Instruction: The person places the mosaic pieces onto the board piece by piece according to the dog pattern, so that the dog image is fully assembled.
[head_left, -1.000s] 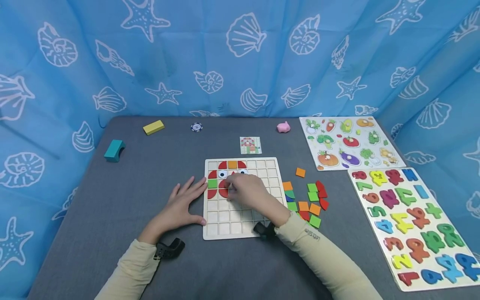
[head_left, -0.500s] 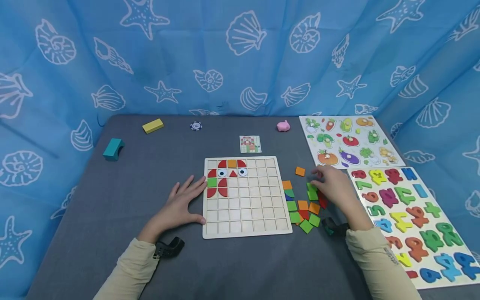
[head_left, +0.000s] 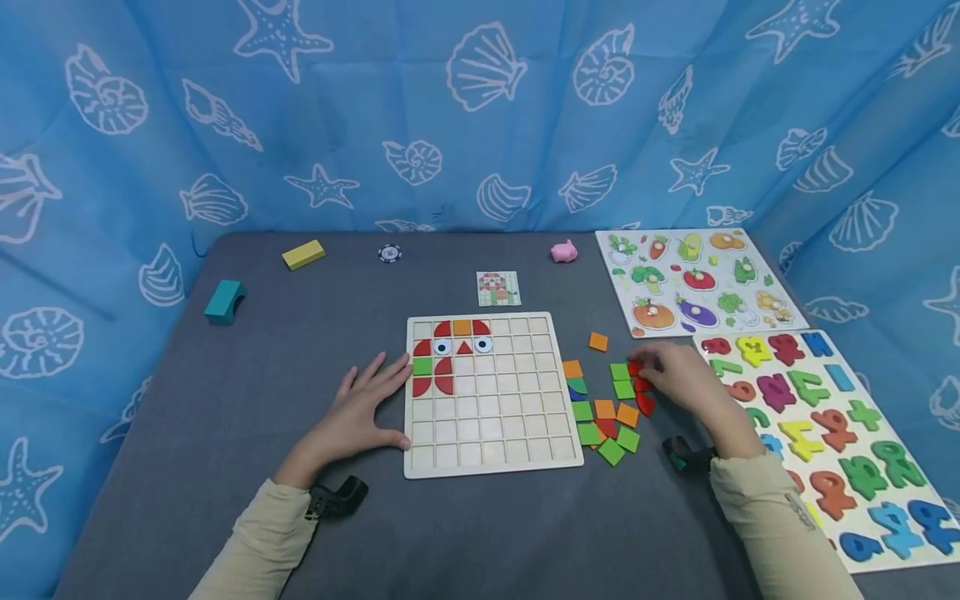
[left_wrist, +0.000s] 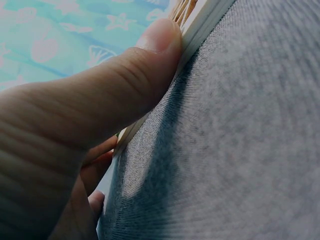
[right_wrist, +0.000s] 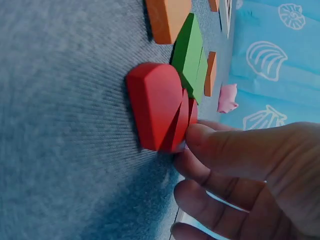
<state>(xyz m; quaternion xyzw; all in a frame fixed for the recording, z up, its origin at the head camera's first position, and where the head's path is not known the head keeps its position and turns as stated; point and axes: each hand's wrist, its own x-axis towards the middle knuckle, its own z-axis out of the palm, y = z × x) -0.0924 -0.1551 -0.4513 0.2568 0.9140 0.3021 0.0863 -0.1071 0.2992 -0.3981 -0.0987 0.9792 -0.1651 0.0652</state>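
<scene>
My left hand (head_left: 362, 414) lies with fingers spread along the left edge of a wooden grid board (head_left: 492, 429). In the left wrist view its thumb (left_wrist: 145, 65) presses against the board's side. Red, orange, green and eye-patterned tiles fill several cells at the board's upper left. Right of the board, my right hand (head_left: 684, 385) pinches the farthest red quarter-circle tile (head_left: 635, 367) between thumb and index finger. Two more red quarter-circle tiles lie in line below it, the nearest red tile (right_wrist: 157, 107) large in the right wrist view. Green square tiles (head_left: 622, 381) sit just beside them.
Loose orange, green, red and blue tiles (head_left: 604, 409) lie by the board's right edge. A small pattern card (head_left: 498, 288) is behind the board. Vegetable (head_left: 720, 325) and number (head_left: 813, 417) puzzle boards stand at right. A pink pig, poker chip, yellow block and teal block lie farther back.
My right hand has moved from the board over to the red tiles on the right, leaving a red quarter-circle tile on the grid. My left hand stays at the board's edge.
</scene>
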